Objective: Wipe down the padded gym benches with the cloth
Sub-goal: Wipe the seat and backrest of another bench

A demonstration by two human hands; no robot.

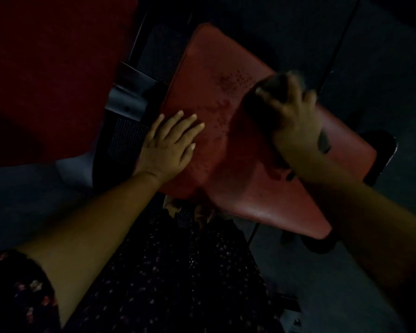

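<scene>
A red padded bench seat (226,68) fills the middle of the dim view, its surface worn and speckled in the centre. My left hand (171,144) lies flat on its left edge, fingers straight and spread. My right hand (296,116) is on the pad's right half and grips a dark cloth (264,104), which is bunched under its fingers and pressed to the pad. The hand and cloth are blurred.
A second red pad (46,68) stands at the left. Between the two pads runs a dark metal frame (130,97) with a perforated plate. Dark floor (382,56) surrounds the bench. My patterned dress (178,272) fills the bottom centre.
</scene>
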